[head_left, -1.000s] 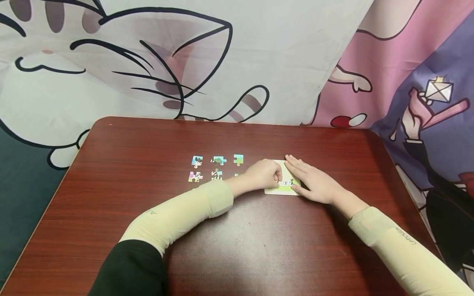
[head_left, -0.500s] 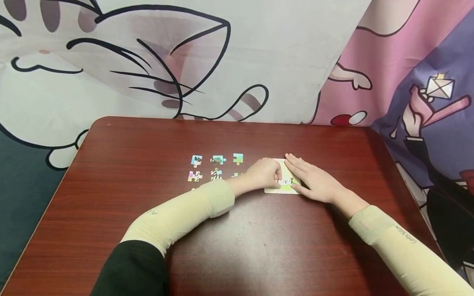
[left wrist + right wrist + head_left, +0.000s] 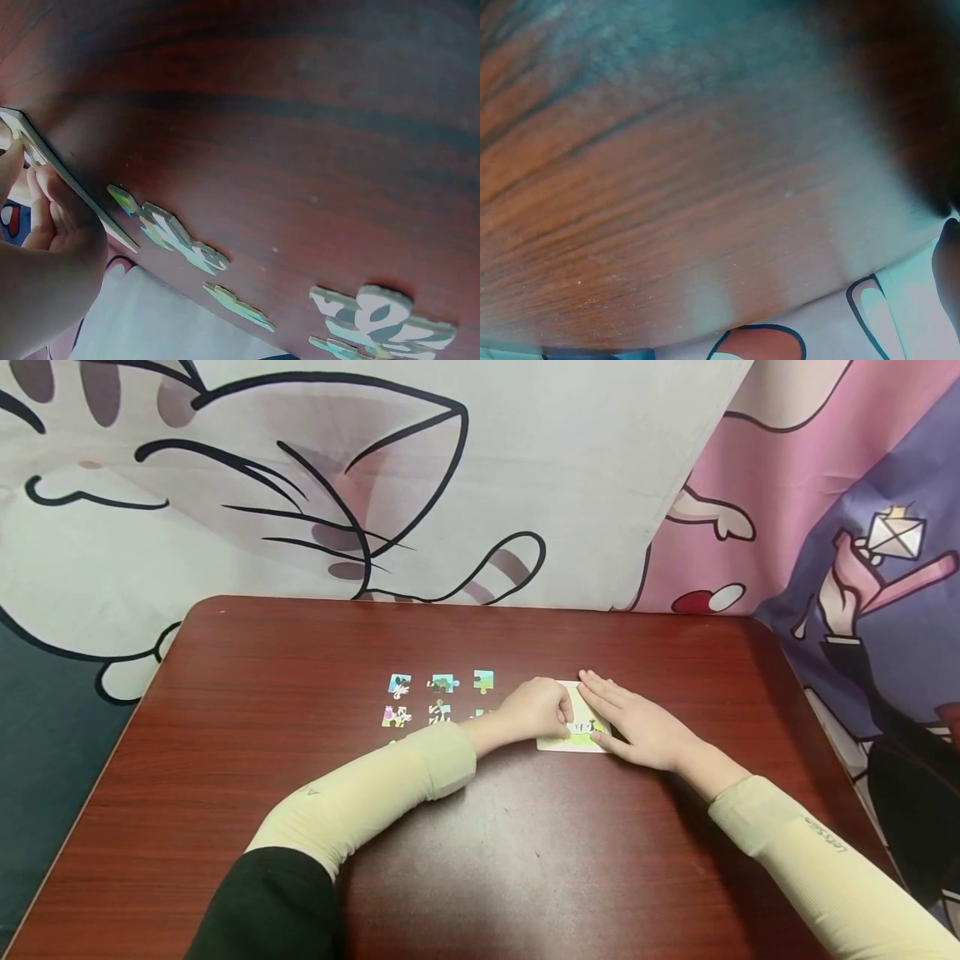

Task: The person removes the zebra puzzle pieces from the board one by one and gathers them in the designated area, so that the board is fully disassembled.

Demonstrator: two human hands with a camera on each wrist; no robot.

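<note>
A small, pale-edged puzzle board with a green and white picture lies flat on the table. My left hand is over its left part, fingers curled down at the picture; whether they pinch a piece is hidden. In the left wrist view, that hand reaches over the board's edge. My right hand rests along the right side of the board with straight fingers. Left of the board lie loose puzzle pieces in rows, among them a blue one and a green one. My left forearm covers part of the lower pieces.
The reddish-brown wooden table runs back to a cloth printed with a cartoon cat. A pink and purple printed cloth hangs at the right. In the left wrist view, puzzle pieces lie close to the wrist.
The left fingers shift very slightly at the picture. The right hand stays in place on the board, and the loose pieces lie as before.
</note>
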